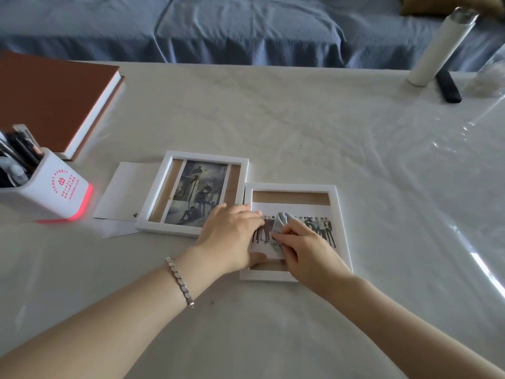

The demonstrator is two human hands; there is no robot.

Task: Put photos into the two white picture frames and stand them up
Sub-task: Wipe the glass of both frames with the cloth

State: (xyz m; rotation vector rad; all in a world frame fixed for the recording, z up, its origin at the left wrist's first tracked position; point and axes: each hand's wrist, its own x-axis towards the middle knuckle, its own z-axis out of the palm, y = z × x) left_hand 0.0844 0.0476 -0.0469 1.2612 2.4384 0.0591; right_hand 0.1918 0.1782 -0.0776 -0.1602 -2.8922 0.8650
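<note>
left hand [232, 231] flat, fingers together, pinning right frame [338, 214] on worktop [300, 127] so it stays put | right hand [303, 244] fingers clamped on grey cloth [281, 222], wiping its glass | left frame [191, 192] lies flat beside, photo in

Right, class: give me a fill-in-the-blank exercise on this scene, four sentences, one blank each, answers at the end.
1. Both white frames lie ____ on the table.
2. The right hand presses a small grey ____ onto the group photo.
3. The left hand, beside the left frame, wears a silver ____ on its wrist.
4. The pen holder glows ____ at its base.

Missing words: flat; cloth; bracelet; red
</note>
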